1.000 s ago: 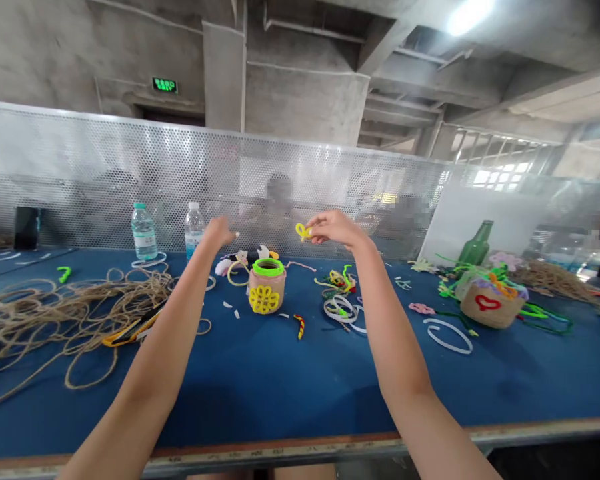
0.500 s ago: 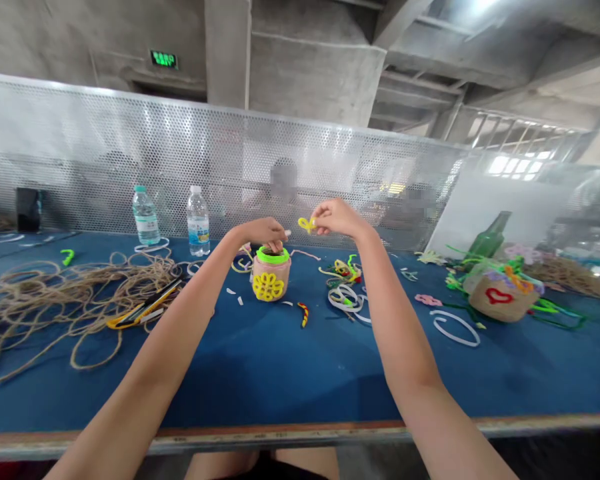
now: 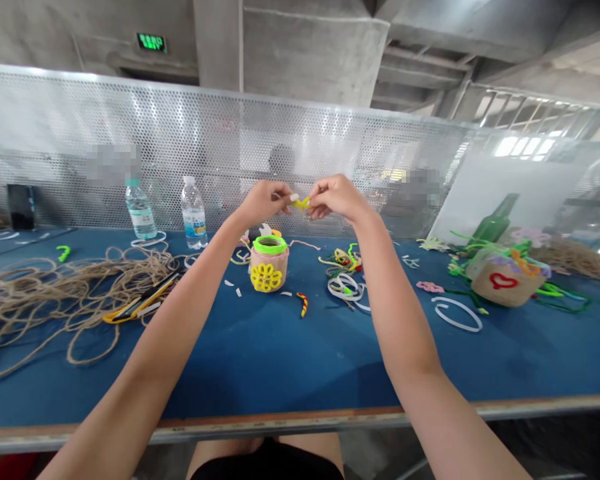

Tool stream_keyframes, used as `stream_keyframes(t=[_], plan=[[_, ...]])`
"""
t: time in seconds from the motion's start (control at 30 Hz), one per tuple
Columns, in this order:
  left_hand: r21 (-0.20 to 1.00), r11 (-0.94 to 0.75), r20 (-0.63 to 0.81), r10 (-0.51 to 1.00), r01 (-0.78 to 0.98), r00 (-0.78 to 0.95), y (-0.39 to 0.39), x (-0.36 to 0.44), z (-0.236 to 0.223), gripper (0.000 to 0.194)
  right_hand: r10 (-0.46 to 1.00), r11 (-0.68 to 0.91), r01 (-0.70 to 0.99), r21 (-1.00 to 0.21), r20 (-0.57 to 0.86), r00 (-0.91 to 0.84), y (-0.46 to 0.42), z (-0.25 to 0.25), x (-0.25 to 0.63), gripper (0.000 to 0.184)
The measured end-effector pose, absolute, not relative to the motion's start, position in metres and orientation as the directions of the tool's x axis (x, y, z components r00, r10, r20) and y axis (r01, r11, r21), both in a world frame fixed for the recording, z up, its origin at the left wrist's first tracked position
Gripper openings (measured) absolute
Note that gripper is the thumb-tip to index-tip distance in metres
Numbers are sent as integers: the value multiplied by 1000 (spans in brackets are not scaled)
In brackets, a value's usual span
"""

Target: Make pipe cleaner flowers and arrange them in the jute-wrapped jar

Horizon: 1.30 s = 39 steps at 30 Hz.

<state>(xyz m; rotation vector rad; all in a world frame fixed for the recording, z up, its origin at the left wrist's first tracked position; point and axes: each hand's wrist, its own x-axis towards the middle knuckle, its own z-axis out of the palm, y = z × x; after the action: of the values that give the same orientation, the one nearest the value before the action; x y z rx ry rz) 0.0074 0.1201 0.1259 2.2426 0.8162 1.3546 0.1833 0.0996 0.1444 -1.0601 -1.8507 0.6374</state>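
Raised above the table, my right hand [image 3: 336, 197] pinches a small looped yellow pipe-cleaner piece [image 3: 303, 203] between thumb and fingers. My left hand [image 3: 267, 202] is closed beside it, with a small white piece [image 3: 295, 197] at its fingertips against the yellow loops; its exact kind is too small to tell. Below and slightly left of them stands a twine-wrapped jar [image 3: 283, 267], upright and untouched. It has a bright green fuzzy rim [image 3: 271, 248] and a yellow pipe-cleaner flower [image 3: 265, 278] on its front.
Left lie tangled twine [image 3: 95, 287] and a yellow utility knife [image 3: 137, 303], with two water bottles [image 3: 194, 217] behind. Right of the jar are a red-yellow twisted piece [image 3: 303, 305] and white pipe cleaners [image 3: 345, 287]. Farther right sits a pot with a red heart [image 3: 503, 281]. A perforated screen [image 3: 220, 147] closes the back.
My left hand has lifted from the jar's mouth and moved up and right to meet my right hand. The white piece now sits against the yellow loops.
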Motion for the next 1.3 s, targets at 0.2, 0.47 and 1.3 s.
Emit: stream_keyframes(t=[0.2, 0.47, 1.3], plan=[[742, -644, 591, 760, 187, 271, 125, 12, 122, 16, 872, 489, 320, -812, 469, -140, 107, 144, 182, 12], [806, -569, 546, 821, 162, 165, 136, 21, 114, 16, 855, 502, 209, -839, 518, 25, 126, 133, 175, 13], [727, -635, 610, 772, 263, 178, 142, -7, 118, 7, 743, 631, 220, -744, 498, -448, 123, 126, 182, 28]])
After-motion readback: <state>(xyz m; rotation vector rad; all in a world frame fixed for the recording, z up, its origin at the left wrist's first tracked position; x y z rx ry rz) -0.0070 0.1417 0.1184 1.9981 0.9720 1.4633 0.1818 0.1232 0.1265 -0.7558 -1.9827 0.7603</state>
